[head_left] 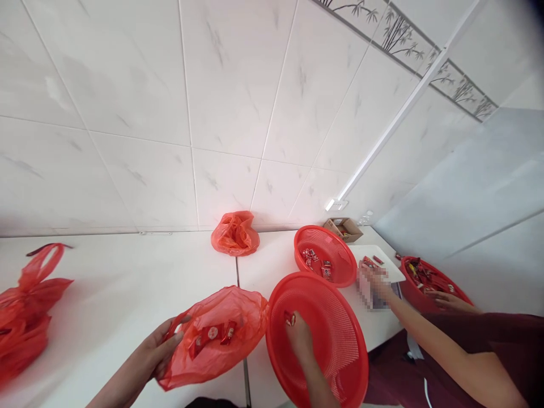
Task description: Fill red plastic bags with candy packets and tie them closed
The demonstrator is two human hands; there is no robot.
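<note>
A white tiled wall (140, 85) with one band of bamboo drawings (399, 34) across the upper right and one power outlet (337, 204) right of center backs a white table (123, 277) that carries three red plastic bags and three red baskets. At bottom center-left, the left hand (155, 351) grips the edge of the one open bag (221, 357), thumb and fingers pinched on the thin plastic; at least three small red packets (212, 332) lie inside it, and its right edge meets the rim of the large basket (364, 351). Inside that basket, at bottom center, the right hand (301, 337) has its fingers curled in on a red packet (289, 318); whether it holds more than one cannot be told. One crumpled bag (235, 233) sits against the wall at center, and one knotted bag (25, 317) stands at the far left. Right of center, a second basket (340, 255) holds two loose clusters of packets (326, 270), their exact number too small to count. Behind it are one cardboard box (335, 226) and one clear bottle (365, 217). At right, a co-worker in a maroon top (505, 328) has one hand, partly blurred, over a white tray (365, 252) and the other at a third basket (406, 283) heaped with wrapped pieces (429, 275).
</note>
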